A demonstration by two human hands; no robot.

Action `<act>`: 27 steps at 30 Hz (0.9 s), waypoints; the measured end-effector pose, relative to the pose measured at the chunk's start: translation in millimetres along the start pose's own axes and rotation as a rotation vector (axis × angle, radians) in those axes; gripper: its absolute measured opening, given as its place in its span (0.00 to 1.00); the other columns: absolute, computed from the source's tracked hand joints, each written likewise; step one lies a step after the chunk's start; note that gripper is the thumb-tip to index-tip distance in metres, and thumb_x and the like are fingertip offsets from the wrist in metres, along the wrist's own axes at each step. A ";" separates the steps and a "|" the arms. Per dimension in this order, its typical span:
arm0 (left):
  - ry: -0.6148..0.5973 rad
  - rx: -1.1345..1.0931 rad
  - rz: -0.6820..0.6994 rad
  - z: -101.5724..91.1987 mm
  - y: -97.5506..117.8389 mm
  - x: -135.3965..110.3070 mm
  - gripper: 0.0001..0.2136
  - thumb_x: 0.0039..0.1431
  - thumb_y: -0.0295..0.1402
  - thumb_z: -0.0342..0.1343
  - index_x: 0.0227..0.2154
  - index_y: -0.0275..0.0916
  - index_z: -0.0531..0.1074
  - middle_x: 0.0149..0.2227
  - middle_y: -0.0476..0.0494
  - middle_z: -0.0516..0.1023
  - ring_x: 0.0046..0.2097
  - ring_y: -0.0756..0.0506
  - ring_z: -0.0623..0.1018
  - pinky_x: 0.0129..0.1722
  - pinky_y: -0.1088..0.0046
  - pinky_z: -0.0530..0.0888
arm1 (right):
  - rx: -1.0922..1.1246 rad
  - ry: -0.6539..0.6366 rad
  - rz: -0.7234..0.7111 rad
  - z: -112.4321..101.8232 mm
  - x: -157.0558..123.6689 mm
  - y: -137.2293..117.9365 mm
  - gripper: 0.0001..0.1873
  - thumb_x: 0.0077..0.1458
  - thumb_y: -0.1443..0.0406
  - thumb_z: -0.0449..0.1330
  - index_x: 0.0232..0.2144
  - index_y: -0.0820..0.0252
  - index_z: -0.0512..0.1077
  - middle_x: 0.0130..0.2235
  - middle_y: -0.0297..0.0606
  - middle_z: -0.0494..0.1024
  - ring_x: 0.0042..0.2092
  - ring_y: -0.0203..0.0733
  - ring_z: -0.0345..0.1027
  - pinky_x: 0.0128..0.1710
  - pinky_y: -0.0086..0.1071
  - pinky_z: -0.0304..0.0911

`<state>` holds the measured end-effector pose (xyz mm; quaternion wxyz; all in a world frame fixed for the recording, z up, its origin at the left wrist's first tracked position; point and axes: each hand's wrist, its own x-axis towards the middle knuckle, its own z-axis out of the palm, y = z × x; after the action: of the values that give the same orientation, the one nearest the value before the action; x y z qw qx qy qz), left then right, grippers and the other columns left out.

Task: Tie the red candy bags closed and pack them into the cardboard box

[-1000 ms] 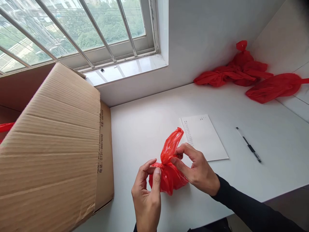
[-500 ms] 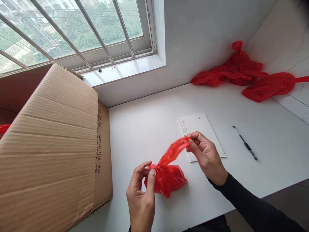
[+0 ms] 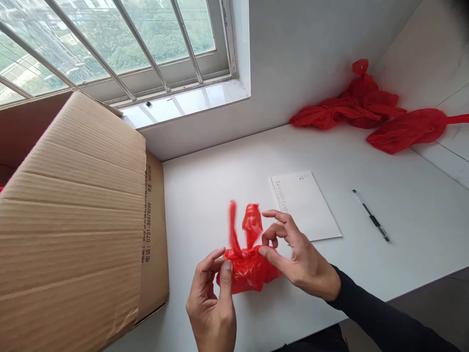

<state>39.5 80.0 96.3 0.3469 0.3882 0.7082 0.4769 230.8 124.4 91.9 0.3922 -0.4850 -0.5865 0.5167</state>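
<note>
A red plastic bag (image 3: pixel 249 274), knotted at the top, sits on the white table with two handle ends standing up from the knot. My left hand (image 3: pixel 214 298) has its thumb and fingers closed on the left side of the bag near the knot. On the other side, my right hand (image 3: pixel 296 259) has its fingers apart, the index stretched out. Its thumb tip is against the bag just right of the knot, and neither handle end is between its fingers. What is inside the bag cannot be seen.
A big open cardboard box (image 3: pixel 80 220) stands at the left. Behind my right hand lies a white sheet or pad (image 3: pixel 311 210), with a pen (image 3: pixel 371 215) to its right. More red bags (image 3: pixel 355 107) lie in the back right corner. A barred window (image 3: pixel 146 44) is above.
My right hand has let go of the handle end it held stretched up to the right, and has come down beside the knot. The handle ends now stand apart. My left hand stays at the bag.
</note>
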 end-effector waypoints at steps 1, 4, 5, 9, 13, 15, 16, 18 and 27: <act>0.047 -0.017 -0.002 -4.0 -1.6 2.3 0.18 0.57 0.45 0.64 0.47 0.45 0.76 0.39 0.46 0.79 0.41 0.45 0.80 0.39 0.73 0.77 | -0.020 0.043 -0.004 -5.6 0.8 0.0 0.27 0.64 0.63 0.58 0.61 0.47 0.54 0.35 0.30 0.71 0.39 0.41 0.66 0.51 0.44 0.66; 0.040 -0.032 -0.033 -13.4 -3.4 9.2 0.21 0.57 0.47 0.64 0.50 0.45 0.74 0.39 0.46 0.79 0.40 0.44 0.80 0.37 0.72 0.77 | -0.053 0.116 0.022 -19.8 3.0 -1.8 0.20 0.65 0.61 0.58 0.57 0.48 0.59 0.34 0.31 0.70 0.40 0.42 0.66 0.50 0.42 0.65; -0.015 -0.007 -0.031 -14.5 -2.6 10.6 0.21 0.57 0.48 0.63 0.51 0.45 0.73 0.40 0.45 0.79 0.41 0.43 0.80 0.38 0.71 0.77 | -0.069 0.099 0.035 -21.9 3.6 -2.8 0.17 0.65 0.61 0.57 0.54 0.48 0.62 0.35 0.32 0.70 0.41 0.42 0.66 0.49 0.42 0.66; -0.226 0.203 0.086 -8.0 4.4 9.4 0.19 0.60 0.47 0.60 0.52 0.48 0.74 0.46 0.45 0.79 0.46 0.42 0.78 0.46 0.67 0.74 | -0.214 -0.046 0.029 -17.6 5.9 -6.6 0.09 0.62 0.57 0.61 0.43 0.50 0.72 0.38 0.35 0.73 0.42 0.45 0.64 0.43 0.41 0.64; -0.242 0.285 0.240 -2.5 4.9 7.3 0.07 0.62 0.42 0.60 0.35 0.46 0.76 0.31 0.51 0.75 0.32 0.48 0.73 0.35 0.72 0.69 | -0.266 -0.062 -0.011 -14.2 5.7 -7.4 0.04 0.64 0.60 0.59 0.38 0.51 0.73 0.35 0.34 0.73 0.40 0.43 0.63 0.40 0.39 0.61; -0.158 0.272 0.245 -5.2 1.4 8.7 0.08 0.63 0.42 0.59 0.32 0.45 0.74 0.30 0.51 0.73 0.32 0.48 0.72 0.34 0.72 0.68 | -0.243 -0.018 -0.001 -17.7 3.7 -6.7 0.05 0.66 0.61 0.57 0.36 0.51 0.71 0.34 0.33 0.72 0.39 0.42 0.63 0.39 0.38 0.61; -0.114 0.251 0.228 -7.3 -0.4 9.6 0.08 0.64 0.42 0.58 0.33 0.45 0.74 0.31 0.51 0.74 0.34 0.48 0.73 0.36 0.72 0.69 | -0.230 0.014 0.011 -20.0 2.3 -6.2 0.06 0.66 0.60 0.56 0.35 0.52 0.70 0.35 0.33 0.71 0.39 0.42 0.63 0.38 0.38 0.62; -0.074 0.199 0.180 -10.5 -2.6 10.9 0.08 0.64 0.43 0.57 0.36 0.45 0.74 0.37 0.49 0.76 0.39 0.46 0.75 0.40 0.71 0.71 | -0.200 0.069 0.046 -23.7 -0.6 -5.3 0.07 0.67 0.59 0.54 0.36 0.51 0.69 0.37 0.34 0.71 0.41 0.43 0.64 0.36 0.36 0.62; -0.160 0.194 0.195 -6.3 3.8 0.7 0.07 0.63 0.41 0.59 0.39 0.45 0.77 0.38 0.48 0.80 0.42 0.44 0.79 0.42 0.70 0.73 | -0.103 0.014 0.110 -22.6 -6.6 -2.3 0.09 0.65 0.58 0.57 0.47 0.47 0.71 0.46 0.35 0.73 0.48 0.43 0.67 0.47 0.37 0.66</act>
<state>34.6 79.0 101.8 0.3152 0.5233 0.6801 0.4053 253.6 123.1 98.0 0.3420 -0.5396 -0.5818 0.5034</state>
